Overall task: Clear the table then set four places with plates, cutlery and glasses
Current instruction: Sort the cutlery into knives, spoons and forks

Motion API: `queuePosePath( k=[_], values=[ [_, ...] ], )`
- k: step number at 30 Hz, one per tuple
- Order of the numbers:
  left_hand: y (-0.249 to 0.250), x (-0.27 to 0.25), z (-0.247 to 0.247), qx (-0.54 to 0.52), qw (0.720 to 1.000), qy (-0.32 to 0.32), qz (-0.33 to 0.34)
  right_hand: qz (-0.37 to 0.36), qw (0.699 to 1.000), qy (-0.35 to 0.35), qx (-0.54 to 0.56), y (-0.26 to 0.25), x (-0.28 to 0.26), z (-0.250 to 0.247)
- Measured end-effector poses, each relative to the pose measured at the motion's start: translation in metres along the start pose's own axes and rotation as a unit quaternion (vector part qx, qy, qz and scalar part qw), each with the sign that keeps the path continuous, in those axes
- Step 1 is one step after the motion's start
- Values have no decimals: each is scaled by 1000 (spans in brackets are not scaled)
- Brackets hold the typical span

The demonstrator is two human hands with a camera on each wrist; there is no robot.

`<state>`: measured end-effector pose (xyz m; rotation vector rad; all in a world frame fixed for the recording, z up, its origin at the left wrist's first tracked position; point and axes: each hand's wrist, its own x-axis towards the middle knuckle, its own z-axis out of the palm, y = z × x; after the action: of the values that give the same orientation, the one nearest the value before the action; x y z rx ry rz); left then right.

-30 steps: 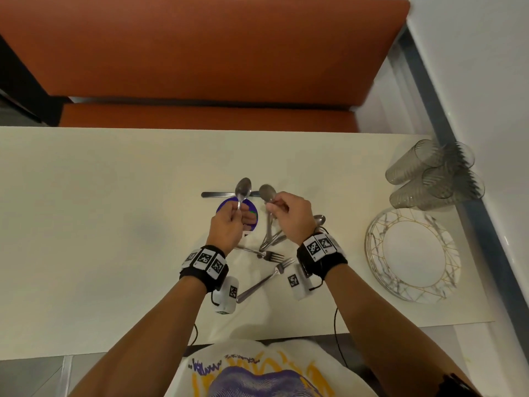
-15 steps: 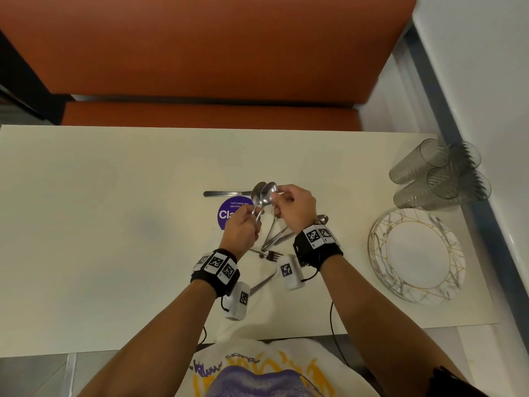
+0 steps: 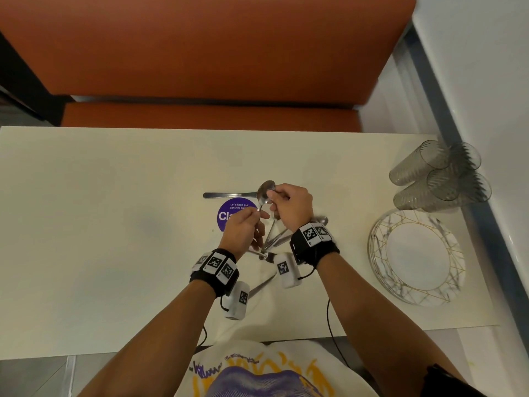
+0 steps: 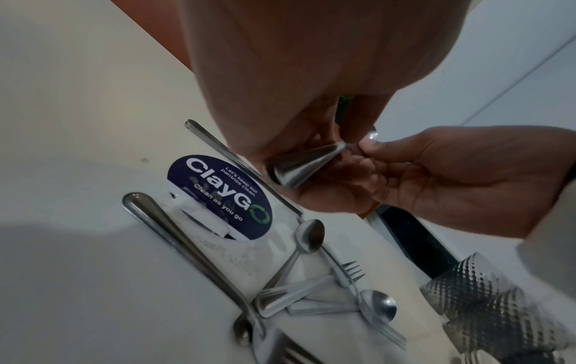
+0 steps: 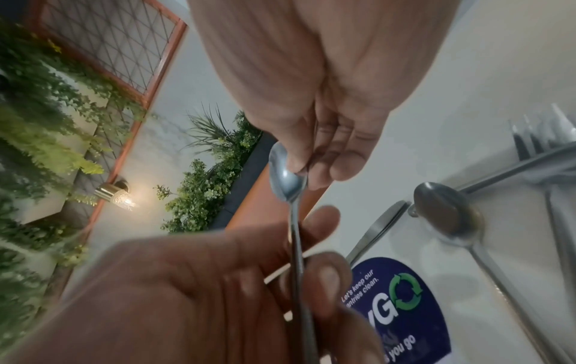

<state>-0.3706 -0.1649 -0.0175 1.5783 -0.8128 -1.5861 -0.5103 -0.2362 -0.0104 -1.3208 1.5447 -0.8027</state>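
Nearest the person, a loose heap of forks and spoons (image 4: pixel 327 293) lies on the cream table (image 3: pixel 86 224), handles crossing — it reads as a supply pile not yet sorted, not a laid place. Just above it the two hands meet over the purple round sticker (image 3: pixel 229 217). The left hand (image 3: pixel 243 227) pinches the handles of the spoons (image 3: pixel 265 191) between thumb and fingertips, while the right hand (image 3: pixel 289 206) closes its fingers on the bowl end, held up off the table; the head view suggests two spoons nested together, though how many I cannot tell for sure. Gripping both ends like this probably serves to align the pieces or pass them from one hand to the other before carrying them to a setting. Beyond the hands a knife (image 3: pixel 229 195) lies flat by the sticker. Off to the right, well apart, sits the stack of plates (image 3: pixel 415 259), and behind it the glasses (image 3: pixel 440 176) stand clustered near the wall — parked out of the way, I judge, until places are laid. No place looks set yet.
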Motion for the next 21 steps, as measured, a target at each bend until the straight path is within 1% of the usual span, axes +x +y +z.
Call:
queuePosePath(
  k=[2, 3, 4, 5, 8, 10, 12, 16, 21],
  values=[
    [-5, 1, 0, 14, 1000, 9, 6, -3, 1000, -10, 8, -3, 2, -3],
    [-8, 3, -1, 26, 999, 23, 9, -6, 1000, -24, 1, -4, 5, -3],
    [-12, 10, -5, 37, 998, 51, 6, -2, 999, -48, -16, -4, 15, 1],
    [-15, 11, -6, 56, 996, 68, 9, 1, 998, -48, -35, -3, 17, -2],
    [-23, 10, -11, 92, 992, 91, 4, 12, 997, 3, -77, 11, 25, -13],
    [-26, 9, -13, 102, 990, 102, 0, 20, 990, 22, -139, 26, 30, -22],
    [-30, 9, -15, 112, 988, 104, 0, 35, 979, 0, -200, 39, 33, -27],
    [-37, 10, -21, 112, 989, 99, 3, 37, 954, -57, -292, 55, 39, -23],
    [-37, 13, -24, 97, 990, 97, -9, 31, 942, -67, -327, 60, 42, -13]
  ],
)
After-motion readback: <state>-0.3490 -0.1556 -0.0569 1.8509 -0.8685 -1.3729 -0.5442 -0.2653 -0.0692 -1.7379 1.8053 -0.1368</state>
